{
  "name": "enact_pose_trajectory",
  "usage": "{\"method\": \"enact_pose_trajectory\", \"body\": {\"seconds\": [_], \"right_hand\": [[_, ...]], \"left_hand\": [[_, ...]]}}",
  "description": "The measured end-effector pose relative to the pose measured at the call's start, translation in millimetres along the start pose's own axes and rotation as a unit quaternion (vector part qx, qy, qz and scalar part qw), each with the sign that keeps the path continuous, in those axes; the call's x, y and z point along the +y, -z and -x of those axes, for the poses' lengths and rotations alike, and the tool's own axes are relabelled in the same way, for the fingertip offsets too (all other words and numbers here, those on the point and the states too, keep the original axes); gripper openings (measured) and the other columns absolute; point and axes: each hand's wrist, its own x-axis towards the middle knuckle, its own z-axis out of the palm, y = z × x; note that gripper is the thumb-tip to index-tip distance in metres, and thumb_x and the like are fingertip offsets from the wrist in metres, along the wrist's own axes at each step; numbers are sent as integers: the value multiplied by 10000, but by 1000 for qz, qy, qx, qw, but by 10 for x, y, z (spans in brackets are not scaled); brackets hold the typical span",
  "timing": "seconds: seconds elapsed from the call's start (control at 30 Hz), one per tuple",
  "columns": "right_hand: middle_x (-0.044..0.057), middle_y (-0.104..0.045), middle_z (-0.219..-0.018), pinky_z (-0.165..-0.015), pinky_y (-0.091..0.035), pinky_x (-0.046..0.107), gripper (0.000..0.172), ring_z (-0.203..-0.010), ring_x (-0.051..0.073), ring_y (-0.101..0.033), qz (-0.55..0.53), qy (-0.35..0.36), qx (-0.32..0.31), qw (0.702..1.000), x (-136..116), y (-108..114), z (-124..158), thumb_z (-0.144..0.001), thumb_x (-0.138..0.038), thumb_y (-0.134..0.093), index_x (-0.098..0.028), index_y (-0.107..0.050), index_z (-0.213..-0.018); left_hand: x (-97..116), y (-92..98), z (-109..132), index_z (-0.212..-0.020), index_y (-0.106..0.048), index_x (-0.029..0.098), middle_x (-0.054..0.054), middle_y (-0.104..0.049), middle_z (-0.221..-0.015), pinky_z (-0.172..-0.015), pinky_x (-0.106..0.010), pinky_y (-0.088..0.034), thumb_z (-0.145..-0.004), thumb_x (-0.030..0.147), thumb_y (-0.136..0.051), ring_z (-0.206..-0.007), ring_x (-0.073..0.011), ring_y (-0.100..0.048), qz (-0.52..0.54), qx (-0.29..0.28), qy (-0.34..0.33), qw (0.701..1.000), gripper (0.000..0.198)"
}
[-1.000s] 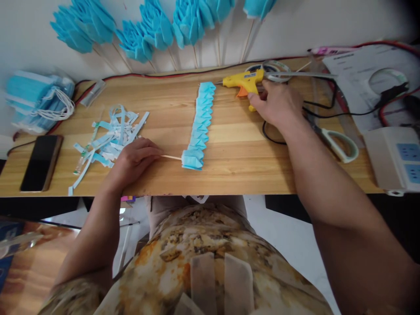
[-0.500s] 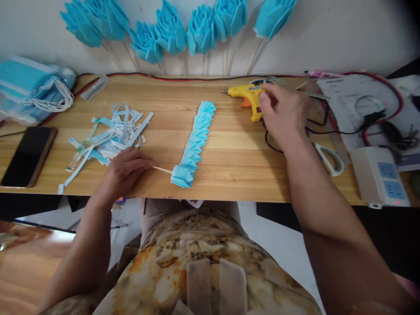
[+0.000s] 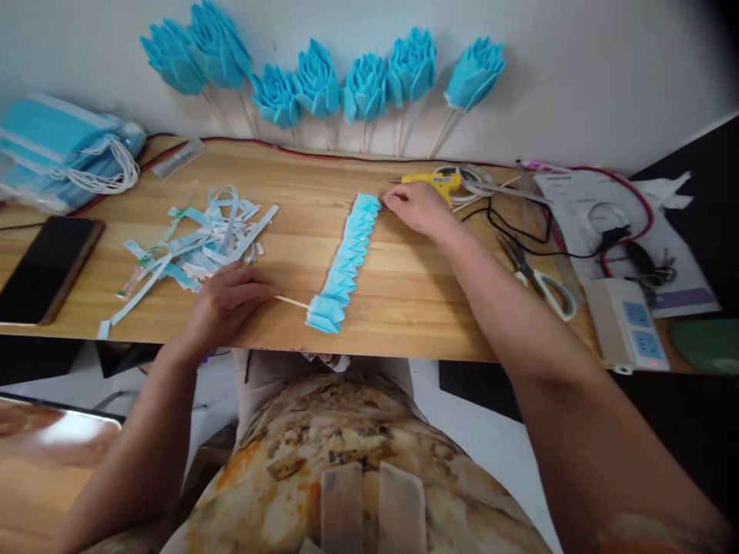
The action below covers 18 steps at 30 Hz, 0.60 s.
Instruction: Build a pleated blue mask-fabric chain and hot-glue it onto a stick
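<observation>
A pleated strip of blue folded fabric [image 3: 350, 250] slants across the wooden table, its near end rolled round the tip of a thin wooden stick [image 3: 292, 302]. My left hand [image 3: 228, 300] is closed on the stick's other end, low over the table near its front edge. Beside the far end of the strip is my right hand [image 3: 419, 206], fingers bent and slightly apart, with nothing visible in them. Just behind that hand a yellow glue gun [image 3: 442, 181] lies on the table, partly hidden by it.
Blue fabric flowers [image 3: 365, 88] on sticks lean against the wall. Trimmed scraps [image 3: 216, 238], a phone [image 3: 49, 265] and a pack of blue masks [image 3: 58, 146] are on the left. Scissors [image 3: 551, 288], dark cable and a power strip [image 3: 623, 323] occupy the right.
My right hand has let go of the glue gun, left it on the table and moved left to the strip's far end. My left hand keeps hold of the stick. The view has shifted slightly.
</observation>
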Motion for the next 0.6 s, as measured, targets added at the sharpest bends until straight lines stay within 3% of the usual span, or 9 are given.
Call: {"method": "enact_pose_trajectory", "body": {"seconds": [0.13, 0.37, 0.6], "right_hand": [[41, -749, -902, -762, -474, 349, 214, -866, 239, -661, -22, -21, -12, 999, -96, -34, -27, -852, -278, -543, -230, -749, -822], [18, -740, -842, -742, -471, 306, 173, -801, 183, -651, -92, 6, 37, 995, -10, -162, 16, -836, -249, -549, -211, -717, -824], [37, -729, -866, -749, -482, 338, 172, -830, 212, -653, -70, 7, 72, 995, 22, -270, 45, -869, -288, -548, -213, -700, -840]], "left_hand": [[-9, -2, 6, -976, -727, 239, -60, -694, -945, -746, -323, -432, -969, 227, -516, -830, -193, -591, -3, -2, 0, 1000, 211], [7, 1, -9, -974, -719, 222, -56, -689, -946, -741, -316, -430, -959, 182, -533, -829, -187, -580, -3, 8, -15, 1000, 191], [56, 3, -6, -948, -706, 197, -44, -691, -896, -743, -304, -463, -958, 216, -556, -824, -184, -598, -6, 23, 16, 1000, 151]]}}
